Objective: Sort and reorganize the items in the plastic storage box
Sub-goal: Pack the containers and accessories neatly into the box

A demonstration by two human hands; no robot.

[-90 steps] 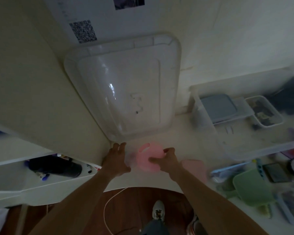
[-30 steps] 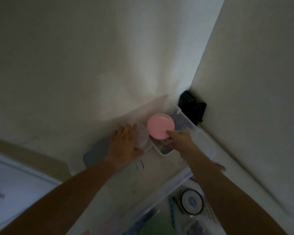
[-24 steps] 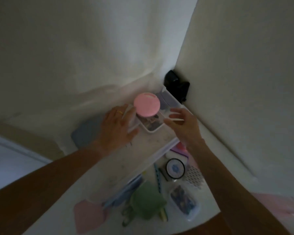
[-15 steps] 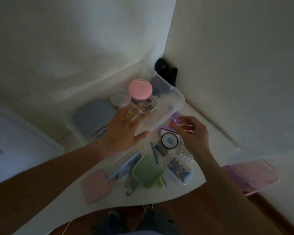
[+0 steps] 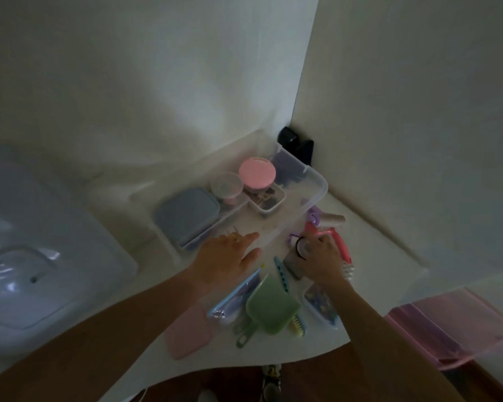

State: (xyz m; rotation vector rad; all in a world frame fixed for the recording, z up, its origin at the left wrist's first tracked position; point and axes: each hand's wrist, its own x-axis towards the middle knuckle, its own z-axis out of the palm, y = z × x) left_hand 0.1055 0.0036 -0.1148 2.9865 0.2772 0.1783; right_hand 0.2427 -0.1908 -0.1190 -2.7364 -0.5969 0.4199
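Now left hand (image 5: 227, 256) lies flat, grip open; right hand (image 5: 321, 258) grips round black-rimmed item (image 5: 301, 245).

The clear plastic storage box (image 5: 317, 181) sits open in the corner of the white desk (image 5: 369, 256), its far end close to the wall corner. Inside, along the far side: a grey-blue flat lidded container (image 5: 186, 216), a small clear round tub (image 5: 226, 185), a pink round lid (image 5: 257, 172) on a jar, and a small clear tray (image 5: 269, 198) of dark bits. The near part of the box floor is bare.
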